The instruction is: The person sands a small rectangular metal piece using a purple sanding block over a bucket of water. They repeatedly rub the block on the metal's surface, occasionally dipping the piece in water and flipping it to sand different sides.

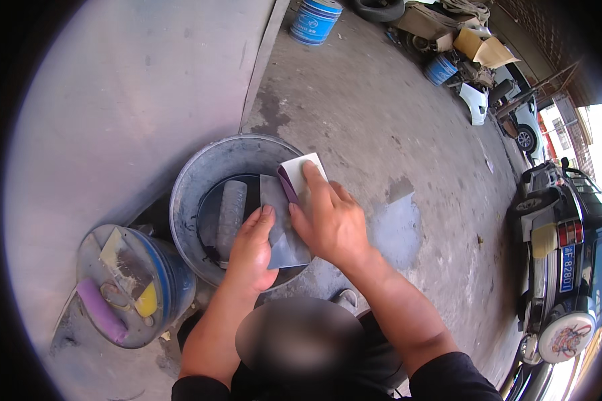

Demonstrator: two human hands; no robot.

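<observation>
My left hand (253, 248) grips the left edge of a flat grey panel (283, 245), thumb on top, above a round metal basin (188, 175). In my right hand (333, 215) is a white block with a purple sheet, apparently sandpaper, folded round it (303, 168); it lies over the panel's upper right part. Whether block and panel touch cannot be told. A grey cylindrical roll (232, 215) rests in the basin, in dark liquid, left of the panel.
A blue drum (173, 280) at the lower left bears a purple roll (102, 311) and a yellow scraper (147, 301). A large pale panel (140, 90) stands at the left. A blue pail (316, 22), a tyre (380, 9), cardboard boxes (481, 47) and a parked vehicle (552, 235) are farther off.
</observation>
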